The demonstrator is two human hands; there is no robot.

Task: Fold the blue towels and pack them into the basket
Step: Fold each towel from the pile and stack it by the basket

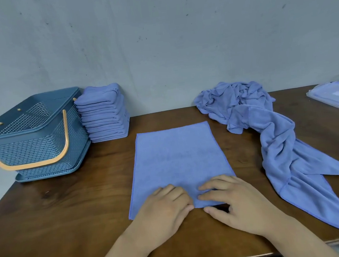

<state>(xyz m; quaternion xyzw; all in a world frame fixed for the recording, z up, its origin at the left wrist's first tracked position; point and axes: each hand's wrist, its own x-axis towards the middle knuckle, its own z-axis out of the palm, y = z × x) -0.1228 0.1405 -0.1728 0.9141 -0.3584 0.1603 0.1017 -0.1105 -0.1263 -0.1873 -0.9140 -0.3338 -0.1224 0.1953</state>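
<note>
Left hand (166, 207) and right hand (236, 206), side by side and nearly touching, each pinch the near hem of a flat towel (176, 158), with fingers bent on top of the cloth and thumbs at its edge. The towel lies spread on the brown worktop (79, 205) directly before the person. At far left the blue basket (35, 145), with its orange handle (66, 131), appears to rest rim-down, a stack of folded towels (103, 115) touching its right side. At right a heap of unfolded towels (276, 141) trails toward the worktop's near edge, a clear plastic tray (330, 95) beyond it.
</note>
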